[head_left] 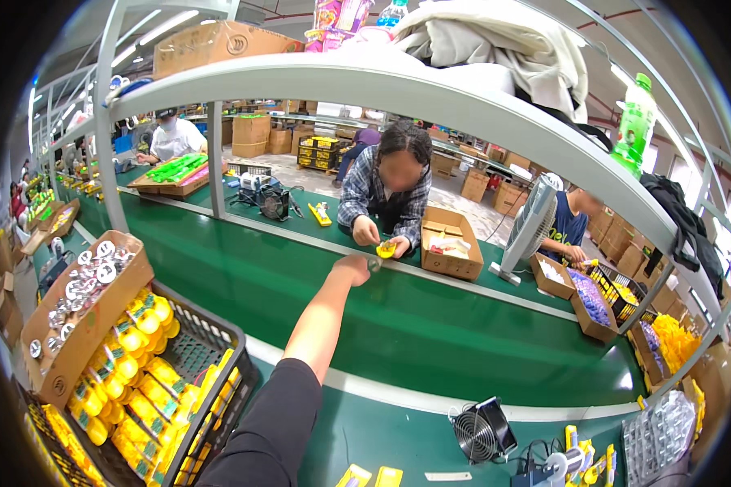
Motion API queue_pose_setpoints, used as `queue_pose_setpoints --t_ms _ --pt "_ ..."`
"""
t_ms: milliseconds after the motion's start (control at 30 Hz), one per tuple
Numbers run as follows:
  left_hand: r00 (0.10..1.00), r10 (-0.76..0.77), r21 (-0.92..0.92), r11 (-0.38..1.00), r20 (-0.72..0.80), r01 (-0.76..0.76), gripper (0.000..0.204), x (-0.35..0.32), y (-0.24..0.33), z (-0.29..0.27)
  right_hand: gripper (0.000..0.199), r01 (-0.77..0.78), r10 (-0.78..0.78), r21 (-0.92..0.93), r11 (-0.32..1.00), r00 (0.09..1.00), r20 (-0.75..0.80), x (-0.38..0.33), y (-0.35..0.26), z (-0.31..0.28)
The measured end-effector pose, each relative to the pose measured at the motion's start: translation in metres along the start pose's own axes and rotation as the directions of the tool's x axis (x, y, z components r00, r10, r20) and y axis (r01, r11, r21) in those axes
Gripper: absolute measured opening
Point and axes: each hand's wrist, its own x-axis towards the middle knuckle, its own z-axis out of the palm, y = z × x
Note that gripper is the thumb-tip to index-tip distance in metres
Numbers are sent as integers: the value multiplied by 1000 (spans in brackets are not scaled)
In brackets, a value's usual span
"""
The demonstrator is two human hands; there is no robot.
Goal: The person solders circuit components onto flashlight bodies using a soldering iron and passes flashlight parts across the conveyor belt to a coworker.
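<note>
The left hand (352,269) reaches over the green belt (479,341), mid-frame, its grip, from where I stand, seemingly pinching a small round greyish piece (374,264); best hold that lightly by the rim, clear of the co-worker's hand (400,245) and yellow piece (386,251).

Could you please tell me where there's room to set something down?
Bare: the green belt right of the outstretched arm, between pale rails; the near bench between arm, yellow pieces and black fan. Crowded: most of the black crate, and right of that fan.
</note>
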Motion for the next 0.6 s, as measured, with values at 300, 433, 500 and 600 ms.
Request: queue_pose_setpoints --t_ms 300,433,500,600 --pt "917 -54 202 979 396 -30 23 -97 39 -44 9 14 -7 58 998 993 -119 -22 -19 55" --pt "987 160 -8 987 -18 -160 31 -125 64 -38 10 -20 17 -87 996 999 -41 -28 -22 53" --pt "990 141 5 990 -13 -141 30 -154 79 -42 11 -23 28 -197 980 999 23 -33 -27 48" --pt "977 131 69 987 170 -145 28 -164 74 -39 17 8 -3 -149 989 999 34 -33 -20 45"
